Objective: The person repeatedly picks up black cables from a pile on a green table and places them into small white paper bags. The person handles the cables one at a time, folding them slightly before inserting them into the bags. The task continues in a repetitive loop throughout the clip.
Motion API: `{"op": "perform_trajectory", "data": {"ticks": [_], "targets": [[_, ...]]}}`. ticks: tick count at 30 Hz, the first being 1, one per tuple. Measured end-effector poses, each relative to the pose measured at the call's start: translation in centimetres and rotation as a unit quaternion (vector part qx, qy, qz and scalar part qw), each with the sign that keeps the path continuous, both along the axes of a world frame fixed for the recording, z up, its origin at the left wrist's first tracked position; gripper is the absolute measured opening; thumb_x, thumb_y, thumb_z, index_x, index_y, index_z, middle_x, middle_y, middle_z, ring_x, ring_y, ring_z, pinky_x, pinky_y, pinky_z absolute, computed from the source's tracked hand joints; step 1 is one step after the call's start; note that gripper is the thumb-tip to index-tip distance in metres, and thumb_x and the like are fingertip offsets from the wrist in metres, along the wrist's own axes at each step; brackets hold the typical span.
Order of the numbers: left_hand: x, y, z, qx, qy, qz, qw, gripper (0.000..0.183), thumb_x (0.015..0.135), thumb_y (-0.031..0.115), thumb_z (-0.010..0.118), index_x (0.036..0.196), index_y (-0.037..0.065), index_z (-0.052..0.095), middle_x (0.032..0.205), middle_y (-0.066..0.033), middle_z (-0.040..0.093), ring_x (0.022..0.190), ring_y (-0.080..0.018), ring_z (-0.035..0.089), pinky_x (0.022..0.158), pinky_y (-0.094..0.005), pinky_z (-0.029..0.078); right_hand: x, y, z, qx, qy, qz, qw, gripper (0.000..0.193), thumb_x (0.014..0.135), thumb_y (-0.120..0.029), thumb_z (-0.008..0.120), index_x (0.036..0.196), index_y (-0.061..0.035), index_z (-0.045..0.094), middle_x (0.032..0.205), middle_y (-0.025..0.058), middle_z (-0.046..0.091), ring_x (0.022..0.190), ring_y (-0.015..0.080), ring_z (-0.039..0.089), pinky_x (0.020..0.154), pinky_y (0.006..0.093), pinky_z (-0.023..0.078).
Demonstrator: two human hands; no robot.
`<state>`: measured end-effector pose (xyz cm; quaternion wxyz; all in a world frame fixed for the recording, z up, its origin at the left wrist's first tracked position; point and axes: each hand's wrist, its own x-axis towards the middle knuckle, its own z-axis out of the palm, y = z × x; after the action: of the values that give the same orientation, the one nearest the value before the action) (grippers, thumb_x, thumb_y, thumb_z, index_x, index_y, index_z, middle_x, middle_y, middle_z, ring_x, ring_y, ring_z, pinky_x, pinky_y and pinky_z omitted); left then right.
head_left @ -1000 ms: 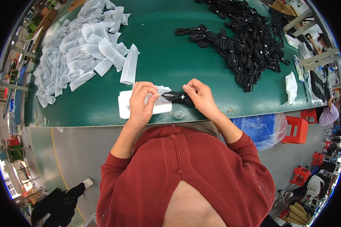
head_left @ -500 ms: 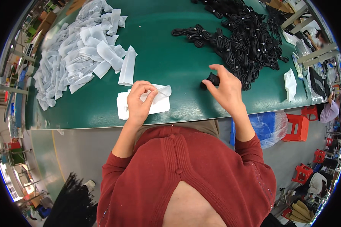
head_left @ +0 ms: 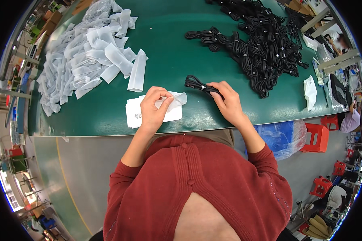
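Pinched in my left hand (head_left: 153, 109) is the edge of a translucent white pouch (head_left: 180, 99), lying over a stack of flat white pouches (head_left: 133, 113) near the table's front edge. My right hand (head_left: 228, 102) grips a coiled black cable (head_left: 198, 85) by one end of its bundle. The cable's other end points left toward the pouch, a short gap apart from it. At the back right lies a heap of coiled black cables (head_left: 265, 52). A pile of filled translucent pouches (head_left: 78, 60) covers the back left, with one pouch (head_left: 137, 71) on its near edge.
The green table (head_left: 165, 44) has its front edge close to my body. On its right side lie a white packet (head_left: 309, 92) and a brush-like tool (head_left: 318, 73). Under the right edge are a blue bin wrapped in plastic (head_left: 278, 138) and a red stool (head_left: 315, 137).
My right hand has moved left, toward my left hand, and the black cable in it now lies stretched out leftward. My left hand stays pinched on the pouch.
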<state>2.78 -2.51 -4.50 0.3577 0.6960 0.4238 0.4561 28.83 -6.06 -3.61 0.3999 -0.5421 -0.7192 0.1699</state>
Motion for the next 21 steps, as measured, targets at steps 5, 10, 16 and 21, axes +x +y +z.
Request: {"op": "perform_trajectory", "data": {"ticks": [5,10,16,21], "targets": [[0.2,0.2,-0.1,-0.010,-0.008,0.002,1.000,0.009,0.083,0.006,0.072,0.089,0.002,0.067,0.093,-0.0081,0.064,0.087,-0.0198,0.060,0.077,-0.0310,0.047,0.0,-1.8,1.5,0.064,-0.057,0.042,0.995,0.035,0.080,-0.001,0.069,0.115,-0.0045,0.064,0.087,0.0100,0.057,0.069,0.0263,0.059,0.061,0.0371,0.049],[0.3,0.2,0.1,-0.006,-0.004,-0.006,1.000,0.008,0.084,0.005,0.072,0.089,0.001,0.067,0.094,-0.0076,0.063,0.087,-0.0184,0.059,0.078,-0.0300,0.047,-0.3,-2.5,2.1,0.093,-0.159,0.060,0.981,0.042,0.075,0.001,0.069,0.116,-0.0059,0.065,0.089,0.0086,0.056,0.072,0.0251,0.059,0.063,0.0370,0.051],[0.8,-0.3,0.1,-0.003,0.015,-0.027,1.000,0.007,0.084,0.003,0.071,0.088,0.001,0.066,0.094,-0.0075,0.063,0.088,-0.0169,0.059,0.079,-0.0292,0.047,-0.3,-2.3,2.0,0.067,-0.161,0.105,0.979,0.040,0.076,0.000,0.069,0.115,-0.0072,0.065,0.089,0.0085,0.055,0.074,0.0260,0.060,0.067,0.0379,0.051],[1.0,-0.8,0.6,0.046,0.050,-0.062,0.996,0.007,0.081,0.001,0.071,0.087,0.001,0.066,0.093,-0.0082,0.063,0.088,-0.0206,0.060,0.080,-0.0319,0.048,-0.4,-2.3,1.1,-0.127,0.017,0.119,0.985,0.034,0.085,-0.007,0.065,0.119,-0.0053,0.064,0.086,0.0068,0.061,0.073,0.0171,0.059,0.062,0.0306,0.047]]}}
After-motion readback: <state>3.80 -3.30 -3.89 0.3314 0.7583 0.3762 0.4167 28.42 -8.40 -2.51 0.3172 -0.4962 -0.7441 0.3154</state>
